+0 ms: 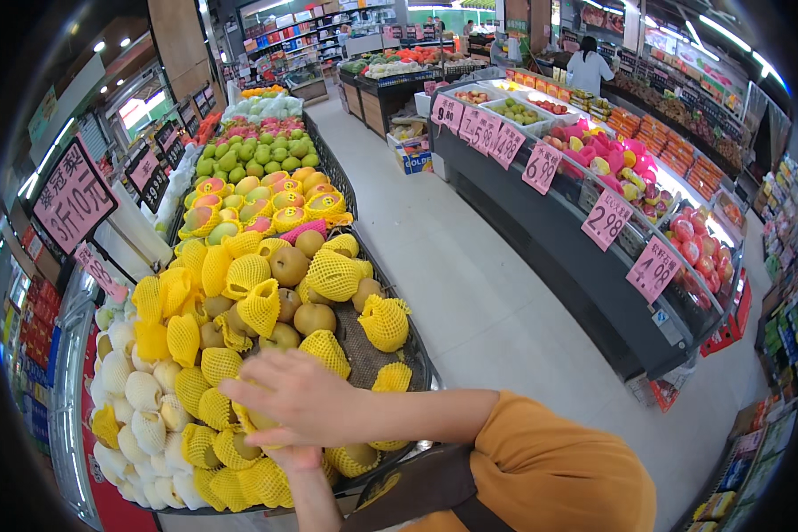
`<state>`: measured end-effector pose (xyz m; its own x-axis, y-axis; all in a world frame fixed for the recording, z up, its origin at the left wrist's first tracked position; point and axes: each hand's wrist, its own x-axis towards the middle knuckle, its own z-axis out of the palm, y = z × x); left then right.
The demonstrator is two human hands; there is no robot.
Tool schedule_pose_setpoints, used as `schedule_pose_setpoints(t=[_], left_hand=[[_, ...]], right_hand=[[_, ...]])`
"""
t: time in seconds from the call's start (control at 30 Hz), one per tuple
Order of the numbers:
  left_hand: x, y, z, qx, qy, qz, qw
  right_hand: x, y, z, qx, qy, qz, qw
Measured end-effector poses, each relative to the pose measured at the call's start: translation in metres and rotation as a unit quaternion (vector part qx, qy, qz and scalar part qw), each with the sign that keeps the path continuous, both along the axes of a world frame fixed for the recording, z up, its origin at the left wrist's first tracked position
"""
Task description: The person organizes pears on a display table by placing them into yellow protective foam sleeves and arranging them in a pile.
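Note:
Both hands are over the near part of a fruit display. My right hand (pixel 299 399), slightly blurred, lies over a brown pear in a yellow foam net (pixel 256 415), its fingers spread across the top. My left hand (pixel 296 457) is beneath, mostly hidden by the right hand and wrist, against the lower side of the same pear. Around them lie netted pears (pixel 221 364) and, beyond, bare brown pears (pixel 314 319). Pears in white foam nets (pixel 143 391) are piled to the left.
The black crate rim (pixel 425 359) borders the display. Farther along lie mangoes (pixel 259 193) and green pears (pixel 259 156). Price signs (pixel 75 193) stand at left. Across the aisle is a refrigerated fruit case (pixel 538 239); a person in a light top (pixel 585 70) stands beyond it.

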<state>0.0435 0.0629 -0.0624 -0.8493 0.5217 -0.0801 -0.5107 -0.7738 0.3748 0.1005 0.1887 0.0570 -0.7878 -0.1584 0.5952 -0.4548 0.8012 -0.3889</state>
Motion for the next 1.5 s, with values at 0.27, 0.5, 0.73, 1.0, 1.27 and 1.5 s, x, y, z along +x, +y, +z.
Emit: schedule_pose_setpoints(t=[0.27, 0.5, 0.73, 1.0, 1.27, 1.5], left_hand=[[-0.001, -0.003, -0.005, 0.031, 0.114, -0.075, 0.990], [0.009, 0.016, 0.033, 0.015, 0.061, -0.134, 0.989], [-0.008, 0.052, 0.056, -0.140, 0.194, -0.119, 0.964], [0.040, 0.062, 0.029, -0.314, 0.587, 0.001, 0.747], [0.063, 0.096, 0.002, -0.192, 0.392, 0.039, 0.899], [0.080, 0.101, 0.011, -0.185, 0.328, 0.091, 0.922]], right_hand=[[-0.007, 0.023, -0.026, -0.063, -0.014, 0.104, 0.993], [0.027, 0.046, -0.025, -0.003, -0.007, 0.133, 0.991], [0.047, 0.083, -0.046, -0.377, 0.082, 0.057, 0.921], [0.076, 0.107, -0.103, -0.851, -0.060, 0.230, 0.468], [0.086, 0.083, -0.117, -0.565, -0.133, 0.065, 0.811], [0.096, 0.104, -0.082, -0.270, -0.043, 0.017, 0.962]])
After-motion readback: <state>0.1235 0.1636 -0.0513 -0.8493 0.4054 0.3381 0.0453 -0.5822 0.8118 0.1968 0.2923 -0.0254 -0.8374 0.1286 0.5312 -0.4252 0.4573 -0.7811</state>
